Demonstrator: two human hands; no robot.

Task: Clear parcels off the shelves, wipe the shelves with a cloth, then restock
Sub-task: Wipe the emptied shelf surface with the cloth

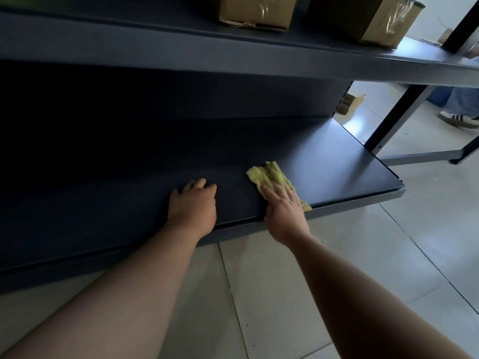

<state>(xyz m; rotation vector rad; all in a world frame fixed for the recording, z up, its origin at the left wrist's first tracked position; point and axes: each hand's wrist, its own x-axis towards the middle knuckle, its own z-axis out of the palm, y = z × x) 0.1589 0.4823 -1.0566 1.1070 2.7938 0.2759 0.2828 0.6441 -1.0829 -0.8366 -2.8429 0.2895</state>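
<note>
1. On the lower shelf (337, 161), near its front edge, the yellow-green cloth (269, 174) lies under the right hand (283, 203), whose straight fingers press flat on it.
2. The left hand (193, 200) rests on the shelf beside it, fingers loosely bent, holding nothing.
3. The cloth looks soft, light and limp. It would likely bunch, so a flat palm over its middle should steer it best.
4. It is crumpled, and one corner reaches the shelf's lip.
</note>
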